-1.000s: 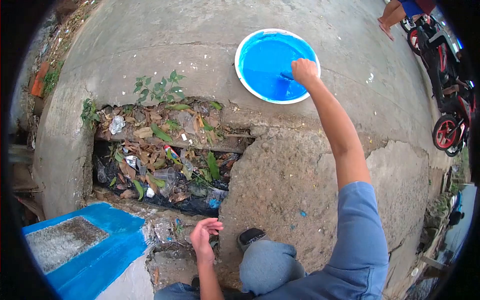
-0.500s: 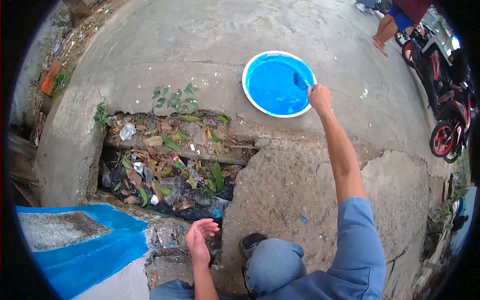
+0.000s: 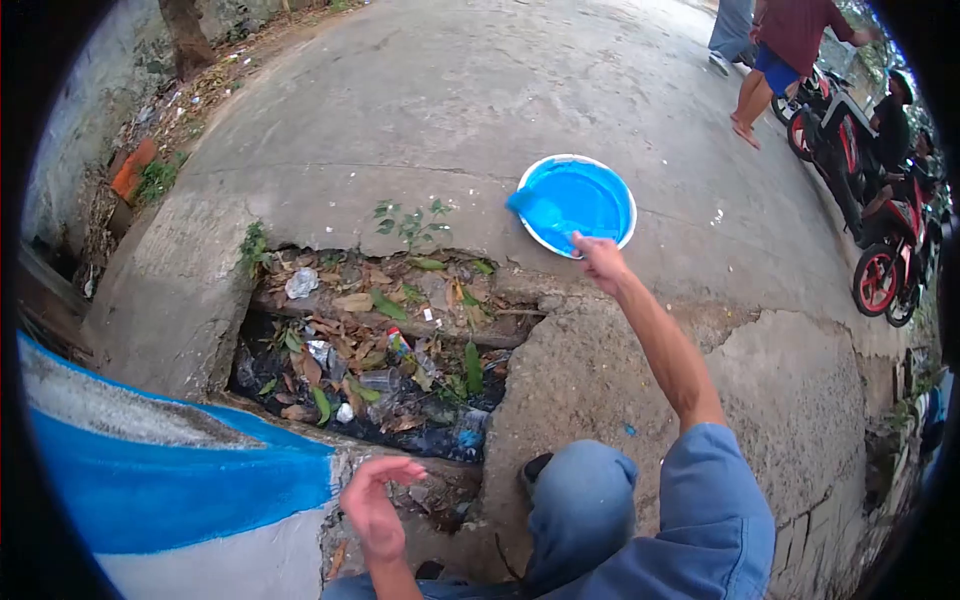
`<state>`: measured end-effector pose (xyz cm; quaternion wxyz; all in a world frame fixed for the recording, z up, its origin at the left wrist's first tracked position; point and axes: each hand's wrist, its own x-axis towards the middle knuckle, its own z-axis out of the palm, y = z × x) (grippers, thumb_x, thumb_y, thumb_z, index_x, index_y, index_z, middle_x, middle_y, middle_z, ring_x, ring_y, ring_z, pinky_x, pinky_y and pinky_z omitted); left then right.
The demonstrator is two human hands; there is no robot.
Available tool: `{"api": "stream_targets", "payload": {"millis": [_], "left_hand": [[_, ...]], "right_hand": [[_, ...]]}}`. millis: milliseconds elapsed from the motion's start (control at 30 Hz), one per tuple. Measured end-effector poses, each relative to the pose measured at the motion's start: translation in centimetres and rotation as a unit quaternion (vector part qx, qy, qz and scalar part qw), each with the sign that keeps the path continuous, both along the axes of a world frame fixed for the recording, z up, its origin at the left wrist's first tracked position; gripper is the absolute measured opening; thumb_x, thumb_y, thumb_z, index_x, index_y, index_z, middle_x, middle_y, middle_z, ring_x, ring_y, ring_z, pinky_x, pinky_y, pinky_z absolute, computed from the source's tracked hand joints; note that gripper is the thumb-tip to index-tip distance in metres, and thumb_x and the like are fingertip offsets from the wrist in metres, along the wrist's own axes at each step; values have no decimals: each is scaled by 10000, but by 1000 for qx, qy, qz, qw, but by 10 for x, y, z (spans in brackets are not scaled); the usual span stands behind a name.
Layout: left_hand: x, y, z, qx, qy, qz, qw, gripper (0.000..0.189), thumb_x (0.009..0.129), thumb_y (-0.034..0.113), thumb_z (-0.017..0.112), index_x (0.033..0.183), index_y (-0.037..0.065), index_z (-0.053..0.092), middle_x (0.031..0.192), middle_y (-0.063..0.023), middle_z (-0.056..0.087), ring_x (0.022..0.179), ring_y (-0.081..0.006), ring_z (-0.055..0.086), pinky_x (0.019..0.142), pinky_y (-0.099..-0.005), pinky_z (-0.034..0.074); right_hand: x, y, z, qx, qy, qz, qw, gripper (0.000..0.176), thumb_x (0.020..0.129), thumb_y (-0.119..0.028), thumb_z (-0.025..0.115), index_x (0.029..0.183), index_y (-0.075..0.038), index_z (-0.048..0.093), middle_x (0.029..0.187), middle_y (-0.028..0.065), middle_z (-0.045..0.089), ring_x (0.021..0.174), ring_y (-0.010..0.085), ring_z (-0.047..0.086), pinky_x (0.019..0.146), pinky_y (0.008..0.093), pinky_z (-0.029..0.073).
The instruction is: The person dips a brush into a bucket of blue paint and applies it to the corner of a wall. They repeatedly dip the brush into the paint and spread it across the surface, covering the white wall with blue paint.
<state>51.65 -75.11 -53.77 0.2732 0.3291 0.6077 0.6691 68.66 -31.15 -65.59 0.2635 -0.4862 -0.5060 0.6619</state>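
My right hand is closed around the handle of a paintbrush. The bristles, coated in blue paint, sit over the left rim of a round white-rimmed tub on the concrete. Bright blue paint fills the bottom of the tub and smears its inner wall. Low on the left, my left hand holds nothing; its fingers are extended and slightly curved, in the air beside a low wall painted blue and white.
Between wall and tub lies a broken-edged drain opening with leaves, plastic and dark water. A small plant grows at its far edge. People stand or walk at the upper right, near parked motorcycles. Rough concrete lies ahead of my knee.
The paintbrush has come up from the paint to the tub's left rim, as my right hand moved left and down. My left hand shifted left and lower. The camera view has tilted.
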Motion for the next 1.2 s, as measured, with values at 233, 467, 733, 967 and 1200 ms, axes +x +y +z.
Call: {"api": "stream_targets", "payload": {"millis": [233, 467, 733, 967, 1200], "left_hand": [[-6, -112, 21, 111, 1, 109, 988, 881, 667, 749, 544, 941, -87, 574, 854, -154, 629, 743, -214, 593, 682, -303, 459], [-14, -166, 40, 144, 46, -22, 988, 662, 672, 555, 686, 1025, 1, 602, 904, -111, 640, 794, -198, 612, 649, -298, 444], [-5, -160, 47, 207, 33, -76, 975, 574, 678, 466, 729, 1008, 19, 586, 864, -100, 619, 765, -212, 600, 663, -300, 457], [0, -165, 53, 170, 66, -71, 981, 634, 664, 516, 726, 977, -21, 604, 874, -128, 624, 778, -231, 616, 693, -319, 487], [-2, -169, 51, 175, 114, -53, 976, 627, 656, 504, 741, 969, -22, 602, 898, -126, 628, 784, -254, 618, 703, -333, 494]], "right_hand": [[-91, -192, 72, -104, 71, 401, 907, 204, 961, -293, 443, 954, -92, 479, 769, -19, 458, 565, 46, 377, 443, 186, 262], [-178, -309, 64, -204, 69, 493, 843, 152, 965, -278, 432, 978, -128, 452, 765, -19, 441, 563, 39, 364, 447, 174, 260], [-184, -328, -71, 406, -229, 291, 835, 264, 906, -284, 502, 911, -23, 545, 750, 160, 609, 690, 259, 594, 617, 366, 461], [-175, -352, -98, 389, -285, 223, 847, 309, 870, -296, 540, 918, 8, 574, 828, 236, 625, 801, 406, 606, 716, 441, 465], [-154, -438, -117, 161, -293, 251, 908, 358, 800, -368, 616, 836, -20, 691, 757, 213, 648, 764, 328, 644, 696, 398, 480]]}}
